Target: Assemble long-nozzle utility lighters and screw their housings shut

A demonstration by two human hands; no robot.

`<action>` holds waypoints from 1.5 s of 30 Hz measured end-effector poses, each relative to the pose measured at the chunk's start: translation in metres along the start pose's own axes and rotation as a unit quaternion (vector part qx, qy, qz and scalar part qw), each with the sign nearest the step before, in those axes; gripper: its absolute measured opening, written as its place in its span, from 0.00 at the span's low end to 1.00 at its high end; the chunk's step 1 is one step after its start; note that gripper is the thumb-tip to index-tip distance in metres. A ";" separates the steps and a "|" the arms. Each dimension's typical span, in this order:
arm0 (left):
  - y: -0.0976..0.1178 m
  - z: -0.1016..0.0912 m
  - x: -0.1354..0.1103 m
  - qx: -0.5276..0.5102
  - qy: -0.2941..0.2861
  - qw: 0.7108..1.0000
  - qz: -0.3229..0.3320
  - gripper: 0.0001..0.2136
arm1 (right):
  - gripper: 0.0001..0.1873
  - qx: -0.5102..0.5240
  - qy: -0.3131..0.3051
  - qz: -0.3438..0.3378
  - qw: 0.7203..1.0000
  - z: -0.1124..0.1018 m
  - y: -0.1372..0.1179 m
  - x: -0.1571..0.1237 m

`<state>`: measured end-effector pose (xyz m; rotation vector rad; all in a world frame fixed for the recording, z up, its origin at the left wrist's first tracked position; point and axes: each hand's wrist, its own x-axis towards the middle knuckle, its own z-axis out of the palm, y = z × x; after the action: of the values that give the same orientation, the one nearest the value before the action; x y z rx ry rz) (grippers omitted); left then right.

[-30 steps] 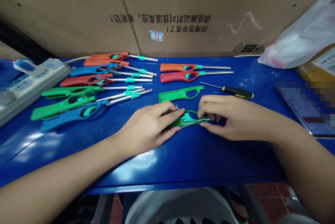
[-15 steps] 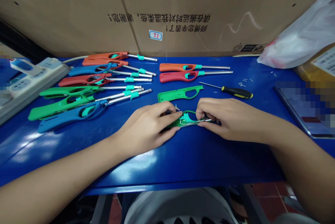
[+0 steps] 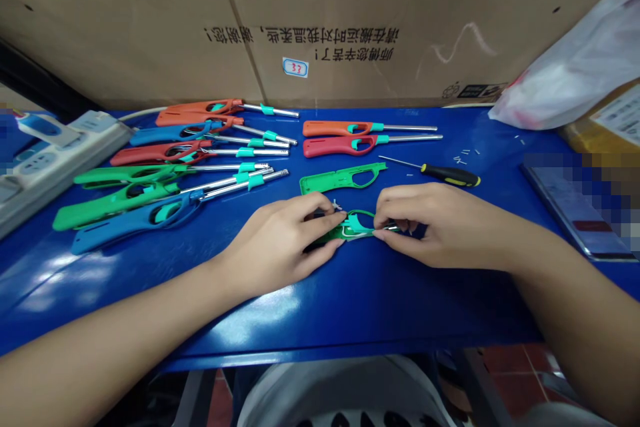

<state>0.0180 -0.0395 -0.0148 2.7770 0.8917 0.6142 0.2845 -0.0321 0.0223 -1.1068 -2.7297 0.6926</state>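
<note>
Head view: left hand (image 3: 280,240) fingers closed, pinning green lighter shell (image 3: 353,227) to blue table (image 3: 350,300); right hand (image 3: 430,224) pinches its metal tube end. Screwdriver (image 3: 445,174) nearby.

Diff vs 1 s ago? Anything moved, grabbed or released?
Nothing clearly moved. The left hand and the right hand stay pinched on the open green lighter shell on the blue table; nothing taken up or let go. The loose green shell half, screwdriver and assembled lighters lie as before.
</note>
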 end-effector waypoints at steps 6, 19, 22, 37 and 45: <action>0.000 0.001 0.000 0.004 0.005 1.000 0.011 0.13 | 0.09 -0.014 0.007 -0.024 1.000 0.004 0.003 0.003; -0.001 0.001 0.001 0.012 0.002 1.000 0.017 0.14 | 0.10 -0.048 0.000 -0.041 0.998 0.004 0.001 0.002; -0.001 0.001 0.001 0.012 -0.004 1.000 0.011 0.14 | 0.12 -0.052 0.003 -0.037 0.998 0.005 0.004 0.003; -0.001 0.001 0.001 0.039 -0.025 0.999 0.028 0.17 | 0.03 -0.033 -0.002 0.005 0.999 0.002 0.003 -0.002; -0.001 0.001 0.001 0.039 -0.021 0.999 0.031 0.16 | 0.03 -0.026 -0.018 0.030 0.999 0.002 0.001 -0.002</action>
<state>0.0182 -0.0383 -0.0158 2.8859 0.8404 0.5386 0.2860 -0.0332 0.0197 -1.2029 -2.7706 0.6590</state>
